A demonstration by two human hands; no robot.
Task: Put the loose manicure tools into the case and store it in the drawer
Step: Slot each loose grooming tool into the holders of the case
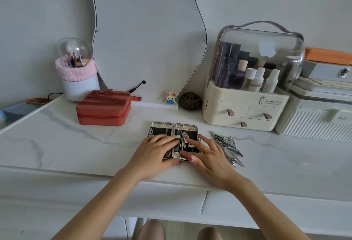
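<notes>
The silver manicure case (162, 126) lies open flat on the white marble table, its black lining holding a few tools in both halves. My left hand (158, 149) rests flat on the left half, fingers straight and reaching the hinge. My right hand (205, 153) lies with spread fingers on the right half, thumb at the case's near edge. A pile of loose metal manicure tools (227, 147), clippers and nippers, sits on the table just right of my right hand. The desk drawer front (266, 209) below the table edge is closed.
A red zipped box (103, 110) stands behind and left of the case. A cream cosmetics organizer (245, 106) with small drawers and a white ribbed box (314, 117) stand at the back right. A brush holder (78, 76), wavy mirror (146, 30) and small figurine (170, 97) line the back.
</notes>
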